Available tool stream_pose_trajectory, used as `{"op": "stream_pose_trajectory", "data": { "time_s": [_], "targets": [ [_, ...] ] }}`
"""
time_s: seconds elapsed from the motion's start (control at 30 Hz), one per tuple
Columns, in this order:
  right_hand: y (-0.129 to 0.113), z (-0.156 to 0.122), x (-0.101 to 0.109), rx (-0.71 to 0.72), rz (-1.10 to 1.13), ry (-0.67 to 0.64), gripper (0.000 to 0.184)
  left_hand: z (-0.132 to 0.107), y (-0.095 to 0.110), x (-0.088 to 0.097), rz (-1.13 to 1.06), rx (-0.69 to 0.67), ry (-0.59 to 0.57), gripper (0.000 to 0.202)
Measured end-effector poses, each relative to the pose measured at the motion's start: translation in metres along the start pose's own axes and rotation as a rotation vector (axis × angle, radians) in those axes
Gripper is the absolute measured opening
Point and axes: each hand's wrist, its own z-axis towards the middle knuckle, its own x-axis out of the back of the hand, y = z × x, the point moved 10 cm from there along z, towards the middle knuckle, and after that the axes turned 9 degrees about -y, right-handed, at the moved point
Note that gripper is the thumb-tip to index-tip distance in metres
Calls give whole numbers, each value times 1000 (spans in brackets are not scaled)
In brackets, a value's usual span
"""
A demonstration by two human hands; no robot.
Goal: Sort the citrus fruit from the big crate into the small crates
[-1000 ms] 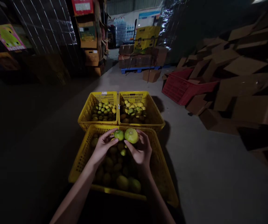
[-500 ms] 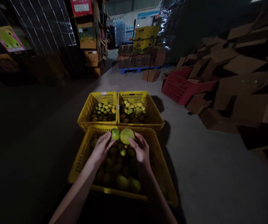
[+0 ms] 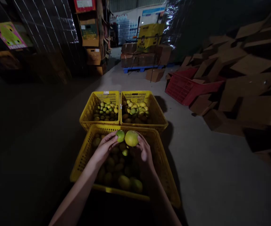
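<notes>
Over the near yellow crate, my left hand grips a small green citrus fruit between thumb and fingers. Beside it, my right hand holds a larger yellow-green citrus fruit from its right side. The two fruits are side by side, nearly touching. Beneath my hands, the near crate holds many fruits in shadow, with a greenish fruit visible near its front wall. My forearms hide part of the crate's contents.
Two more yellow crates stand just beyond: the left one has small green and yellow fruits, the right one mostly yellow ones. A red crate and piled cardboard boxes lie at right. A loaded blue pallet stands behind.
Both hands, still holding the two fruits, have shifted slightly right in view. My right hand has turned, and its thumb no longer crosses the front of the larger fruit. The camera view has shifted slightly.
</notes>
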Motion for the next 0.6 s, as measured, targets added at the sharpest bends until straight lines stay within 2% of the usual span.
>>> {"op": "stream_pose_trajectory", "data": {
  "time_s": [0.2,0.37,0.47,0.6],
  "targets": [
    [-22,-4,-6,143,-163,-64,43,-2,9,-17,21,-56,-151,45],
    [-40,-10,-12,271,-292,-148,43,-4,16,-20,32,-83,-188,46],
    [-36,-9,-10,212,-244,-143,41,-5,16,-19,23,-80,-176,43],
    [-19,-3,-5,77,-197,-111,38,-2,6,-12,7,-20,-127,43]
  ]
}}
